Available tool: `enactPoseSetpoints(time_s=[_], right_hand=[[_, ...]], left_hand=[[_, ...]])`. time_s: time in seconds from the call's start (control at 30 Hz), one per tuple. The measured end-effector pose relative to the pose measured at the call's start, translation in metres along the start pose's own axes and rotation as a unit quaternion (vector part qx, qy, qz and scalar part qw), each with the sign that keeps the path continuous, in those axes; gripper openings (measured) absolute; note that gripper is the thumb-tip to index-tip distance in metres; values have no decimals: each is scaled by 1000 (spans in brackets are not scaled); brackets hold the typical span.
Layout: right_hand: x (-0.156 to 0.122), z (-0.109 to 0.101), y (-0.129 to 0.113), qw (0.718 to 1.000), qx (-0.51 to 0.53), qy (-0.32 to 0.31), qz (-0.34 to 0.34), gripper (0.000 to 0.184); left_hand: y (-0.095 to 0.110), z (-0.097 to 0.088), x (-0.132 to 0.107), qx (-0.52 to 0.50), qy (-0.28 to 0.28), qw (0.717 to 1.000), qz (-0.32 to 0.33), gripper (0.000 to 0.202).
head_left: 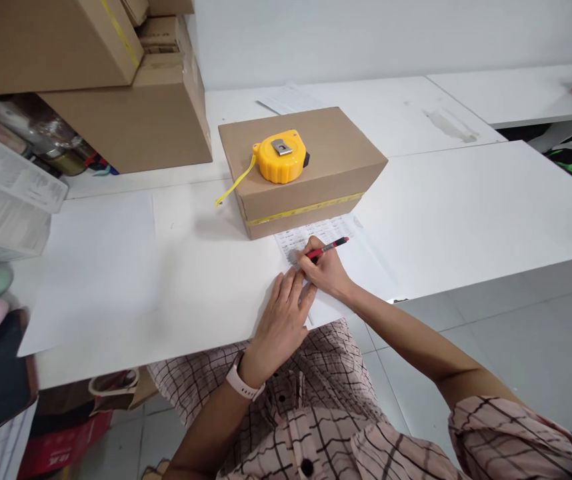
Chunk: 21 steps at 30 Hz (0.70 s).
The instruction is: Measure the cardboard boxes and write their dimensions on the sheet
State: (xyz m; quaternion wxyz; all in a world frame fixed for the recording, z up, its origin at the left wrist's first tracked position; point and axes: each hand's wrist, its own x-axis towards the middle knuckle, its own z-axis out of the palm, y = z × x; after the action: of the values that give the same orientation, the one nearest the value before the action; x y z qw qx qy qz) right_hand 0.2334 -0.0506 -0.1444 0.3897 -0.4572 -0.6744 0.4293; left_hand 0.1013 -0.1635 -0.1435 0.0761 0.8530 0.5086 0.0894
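My right hand is closed around a red pen, its tip down on a printed sheet of paper near the front edge of the white table. My left hand lies flat with fingers stretched out, pressing the sheet's left part. Just behind the sheet stands a small cardboard box with a yellow strip along its side. A yellow tape measure rests on the box top, its tape end hanging off the left side.
Large stacked cardboard boxes fill the back left, with bottles and papers beside them. A large white sheet lies on the left of the table. Another paper lies at the back. A second table stands at the right.
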Motion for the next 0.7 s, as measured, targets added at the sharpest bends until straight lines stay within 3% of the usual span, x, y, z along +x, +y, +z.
enactPoseSetpoints(time_s=[0.7], right_hand=[[0,1,0,1000,-10,5,-1,22]], left_hand=[[-1,1,0,0,-1,1000,1,87]])
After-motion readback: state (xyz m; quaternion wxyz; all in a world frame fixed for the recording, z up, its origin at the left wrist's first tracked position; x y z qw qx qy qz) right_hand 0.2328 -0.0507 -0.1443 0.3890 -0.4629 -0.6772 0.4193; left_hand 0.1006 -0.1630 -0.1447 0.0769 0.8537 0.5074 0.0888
